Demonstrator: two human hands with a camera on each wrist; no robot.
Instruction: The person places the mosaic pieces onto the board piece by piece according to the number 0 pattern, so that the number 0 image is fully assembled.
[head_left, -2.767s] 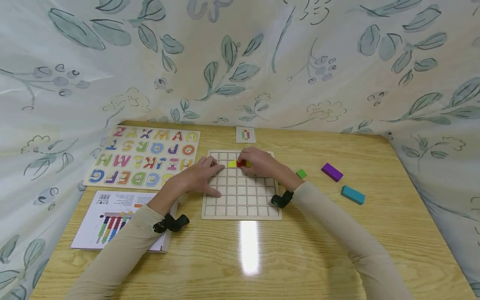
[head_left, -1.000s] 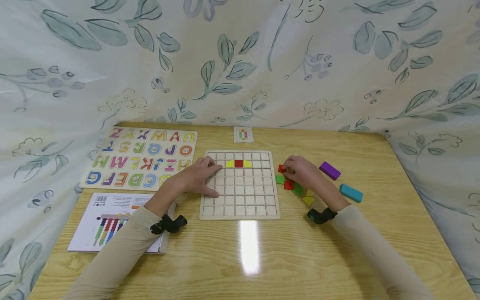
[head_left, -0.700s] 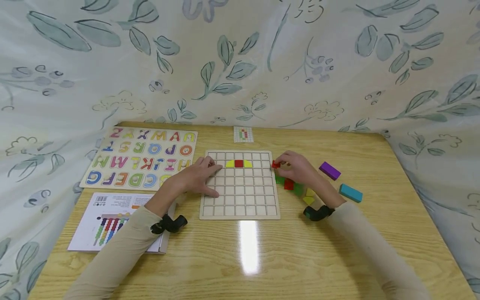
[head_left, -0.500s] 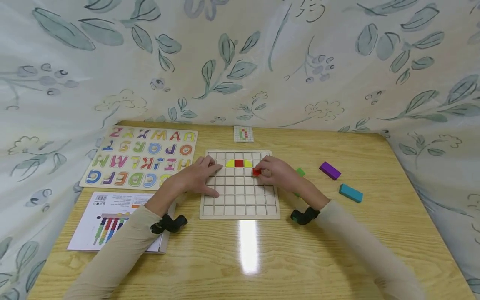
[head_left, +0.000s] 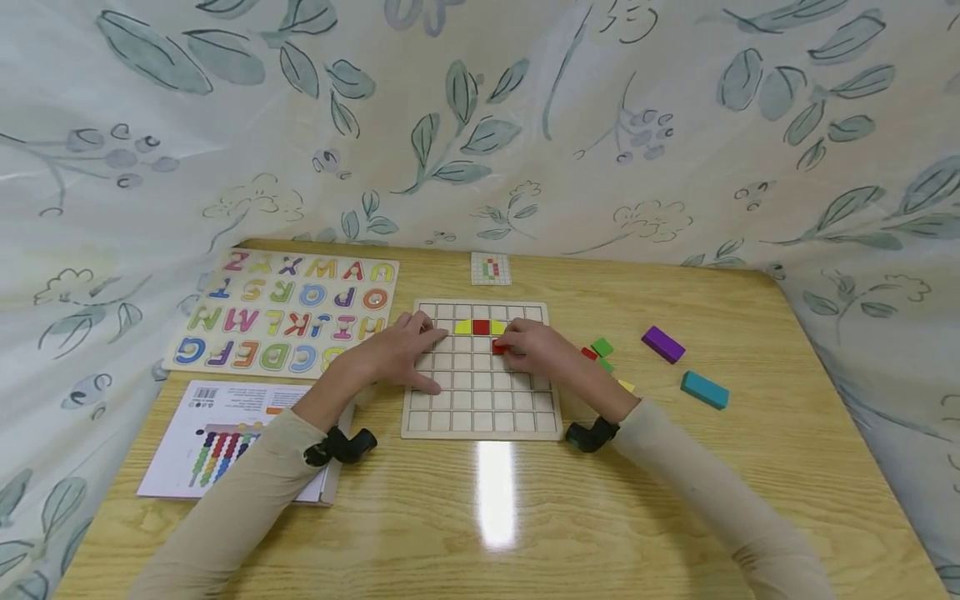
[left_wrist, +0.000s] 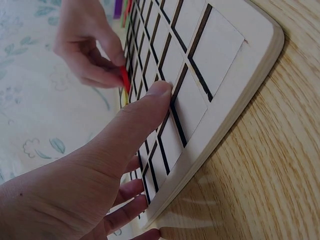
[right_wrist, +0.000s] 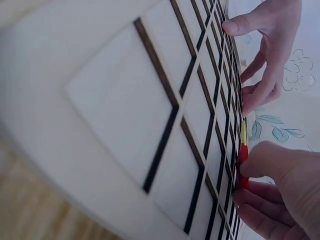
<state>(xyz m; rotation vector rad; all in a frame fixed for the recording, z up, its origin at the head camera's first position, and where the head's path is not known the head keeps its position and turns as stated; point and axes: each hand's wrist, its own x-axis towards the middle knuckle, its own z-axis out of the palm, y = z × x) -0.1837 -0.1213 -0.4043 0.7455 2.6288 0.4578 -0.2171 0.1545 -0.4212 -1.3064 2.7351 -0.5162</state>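
A square wooden grid board (head_left: 480, 423) lies on the table. In its second row from the back, a red square tile (head_left: 481, 327) sits between two yellow curved-edge tiles (head_left: 463, 327). My right hand (head_left: 536, 348) pinches another red square tile (head_left: 498, 347) between thumb and fingers, at the cell row just in front of the right yellow tile. The right wrist view shows this red tile (right_wrist: 243, 167) at the grid surface; whether it is seated is unclear. With fingers spread, my left hand (head_left: 405, 350) rests on the board's left side, its thumb (left_wrist: 159, 90) on the grid.
Loose green (head_left: 602, 346), red (head_left: 589, 353) and yellow tiles (head_left: 626, 385) lie right of the board, partly hidden by my forearm. Farther right are a purple block (head_left: 663, 343) and a teal block (head_left: 705, 389). An alphabet board (head_left: 258, 340), a box (head_left: 176, 442) and a pattern card (head_left: 491, 268) surround the grid.
My right hand let go of the red tile between the yellow ones, picked another red tile from the loose pieces and carried it left onto the grid. My left hand stayed put.
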